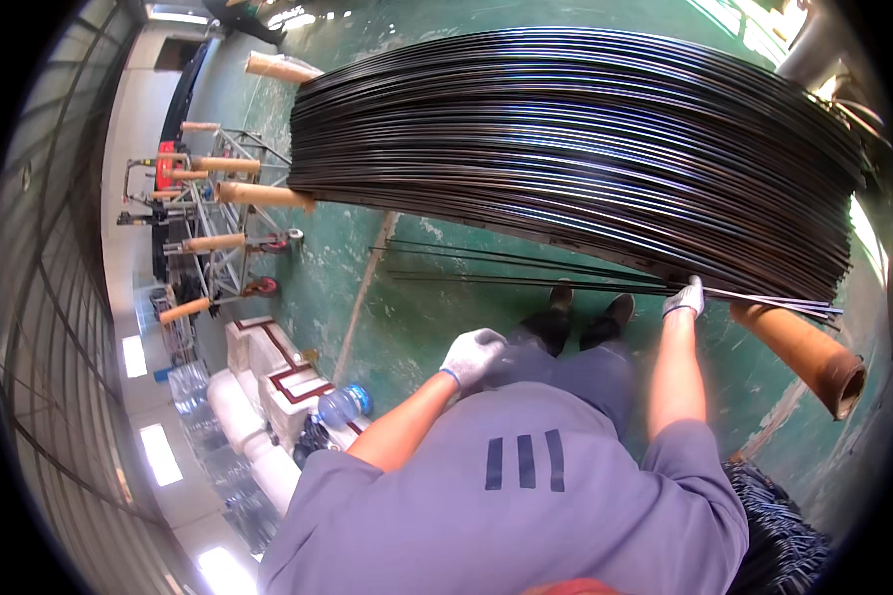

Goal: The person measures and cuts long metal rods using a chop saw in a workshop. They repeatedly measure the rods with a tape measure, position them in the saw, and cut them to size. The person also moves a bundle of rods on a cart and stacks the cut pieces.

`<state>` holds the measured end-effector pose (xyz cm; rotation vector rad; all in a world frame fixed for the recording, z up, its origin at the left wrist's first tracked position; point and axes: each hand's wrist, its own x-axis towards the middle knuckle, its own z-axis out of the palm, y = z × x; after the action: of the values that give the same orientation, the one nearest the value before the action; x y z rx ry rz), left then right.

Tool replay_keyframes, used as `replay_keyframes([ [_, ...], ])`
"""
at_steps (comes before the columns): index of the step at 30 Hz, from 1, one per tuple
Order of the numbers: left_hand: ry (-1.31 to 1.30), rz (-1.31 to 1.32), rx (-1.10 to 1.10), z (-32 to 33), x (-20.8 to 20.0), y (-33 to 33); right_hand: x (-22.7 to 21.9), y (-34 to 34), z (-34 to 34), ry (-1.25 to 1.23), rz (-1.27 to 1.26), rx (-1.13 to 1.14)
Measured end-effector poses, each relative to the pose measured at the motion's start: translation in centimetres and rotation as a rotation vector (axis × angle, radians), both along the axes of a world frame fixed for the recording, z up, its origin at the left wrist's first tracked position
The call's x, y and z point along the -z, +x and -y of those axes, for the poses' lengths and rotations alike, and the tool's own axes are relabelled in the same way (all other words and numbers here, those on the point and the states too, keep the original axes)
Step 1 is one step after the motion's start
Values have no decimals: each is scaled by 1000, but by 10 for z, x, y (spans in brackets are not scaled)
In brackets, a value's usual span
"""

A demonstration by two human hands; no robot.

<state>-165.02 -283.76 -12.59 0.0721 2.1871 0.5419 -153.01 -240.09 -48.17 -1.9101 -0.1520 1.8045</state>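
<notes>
A large stack of long thin black rods lies across brown tube-like supports in front of me. My right hand, in a white work glove, grips a few thin rods at the lower edge of the stack, which stick out to the left apart from the rest. My left hand, also gloved, hangs beside my thigh with fingers curled and holds nothing. Below the hands I see my grey shirt, dark trousers and black shoes.
A brown cardboard tube juts out under the stack at right. A metal rack with several brown tube arms stands at left. White blocks and a clear plastic bottle lie on the green floor. Dark bundled material sits at lower right.
</notes>
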Motion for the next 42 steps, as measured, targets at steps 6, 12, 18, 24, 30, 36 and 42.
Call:
replay_keyframes([
  [6, 261, 218, -698, 43, 66, -26, -114, -23, 33, 91, -256, 54],
  [12, 519, 632, -1047, 78, 144, -29, -243, -54, 77, 151, -375, 48],
  [18, 808, 903, -1409, 27, 149, -28, -336, -64, 92, 211, -497, -8],
  [24, 1169, 782, -1702, -45, 90, -74, -404, -50, 87, 304, -606, -69],
  [30, 1347, 722, -1592, -64, 108, -72, -429, -34, 40, 392, -743, -162],
  [36, 1444, 971, -1492, -131, 17, -69, -414, 1, -56, 381, -549, 10],
  [42, 1474, 1057, -1123, -200, -41, -67, -350, 91, -200, 376, -732, 82],
])
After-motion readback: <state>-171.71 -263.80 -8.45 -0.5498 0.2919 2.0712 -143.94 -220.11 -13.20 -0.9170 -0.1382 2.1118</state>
